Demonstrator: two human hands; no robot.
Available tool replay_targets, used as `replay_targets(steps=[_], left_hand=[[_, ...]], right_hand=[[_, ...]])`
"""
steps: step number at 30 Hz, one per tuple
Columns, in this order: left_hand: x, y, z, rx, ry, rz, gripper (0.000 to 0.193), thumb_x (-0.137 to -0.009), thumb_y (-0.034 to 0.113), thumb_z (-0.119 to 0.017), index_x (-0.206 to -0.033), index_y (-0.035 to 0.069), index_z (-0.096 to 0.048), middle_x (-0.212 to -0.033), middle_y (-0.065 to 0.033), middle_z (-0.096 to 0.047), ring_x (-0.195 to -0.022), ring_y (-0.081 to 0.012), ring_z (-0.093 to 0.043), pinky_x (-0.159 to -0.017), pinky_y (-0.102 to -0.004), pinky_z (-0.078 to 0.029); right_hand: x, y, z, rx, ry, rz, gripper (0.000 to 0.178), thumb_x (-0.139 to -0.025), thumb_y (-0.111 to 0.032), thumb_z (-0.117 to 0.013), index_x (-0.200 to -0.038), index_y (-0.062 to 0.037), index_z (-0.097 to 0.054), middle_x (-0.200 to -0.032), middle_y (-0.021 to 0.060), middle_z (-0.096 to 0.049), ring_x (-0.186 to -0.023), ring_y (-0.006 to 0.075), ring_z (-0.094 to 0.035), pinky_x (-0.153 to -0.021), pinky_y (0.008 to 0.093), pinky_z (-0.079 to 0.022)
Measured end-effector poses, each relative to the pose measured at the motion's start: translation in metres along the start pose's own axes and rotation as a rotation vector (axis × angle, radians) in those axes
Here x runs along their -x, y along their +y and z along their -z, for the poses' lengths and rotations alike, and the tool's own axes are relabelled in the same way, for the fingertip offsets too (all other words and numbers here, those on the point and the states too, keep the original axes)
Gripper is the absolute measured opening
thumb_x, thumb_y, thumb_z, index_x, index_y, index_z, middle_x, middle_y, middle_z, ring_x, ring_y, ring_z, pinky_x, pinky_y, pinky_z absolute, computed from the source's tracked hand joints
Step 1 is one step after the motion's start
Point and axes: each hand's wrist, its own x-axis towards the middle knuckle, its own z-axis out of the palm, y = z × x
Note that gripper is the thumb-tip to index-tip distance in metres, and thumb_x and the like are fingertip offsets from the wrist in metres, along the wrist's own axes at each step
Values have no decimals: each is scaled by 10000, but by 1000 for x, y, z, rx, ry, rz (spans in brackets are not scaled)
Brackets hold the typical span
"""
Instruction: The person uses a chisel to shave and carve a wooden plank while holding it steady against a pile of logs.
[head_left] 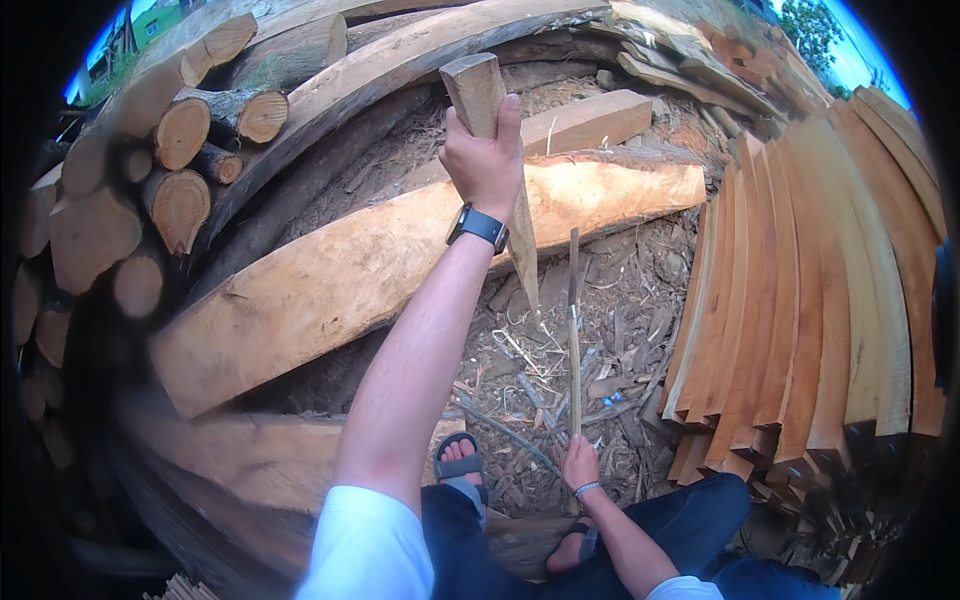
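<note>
My left hand [484, 165], with a dark watch on its wrist, is closed around a wooden stake [474, 88]. The stake stands nearly upright: its thick squared end shows above my fist, and a tapered point runs down below it over the littered ground. Lower down, near my knee, my right hand [580, 464] grips the tan lower end of a long thin tool [574, 350]. This tool points away from me, and its narrow far end is dark; seen edge-on, its kind is unclear. Behind the stake lies a pale sawn slab of timber [330, 270].
Stacked planks [800, 290] rise at the right. Cut logs [182, 132] are piled at the left, and a long curved beam [400, 60] crosses the back. Wood chips and bark [620, 290] cover the ground between. Another slab [290, 455] lies beside my sandalled foot [460, 460].
</note>
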Motion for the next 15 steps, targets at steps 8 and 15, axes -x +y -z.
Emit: replay_targets(steps=[8, 15], left_hand=[[6, 3, -2, 10, -1, -25, 585, -840, 546, -699, -898, -25, -582, -731, -213, -681, -713, -375, -703, -616, -428, -548], [6, 10, -11, 7, -13, -1, 598, -835, 565, -691, -884, -17, -562, -685, -215, -666, -677, -393, -689, -579, -437, -540]], right_hand=[[-12, 48, -12, 181, -31, 24, 509, -1036, -315, -352, -734, 19, -588, -700, 259, -620, -727, 460, -625, -679, 528, -471], [1, 86, -23, 366, -157, -23, 524, -1029, -353, -363, -821, 38, -644, -777, 287, -649, -798, 447, -652, -711, 495, -497]])
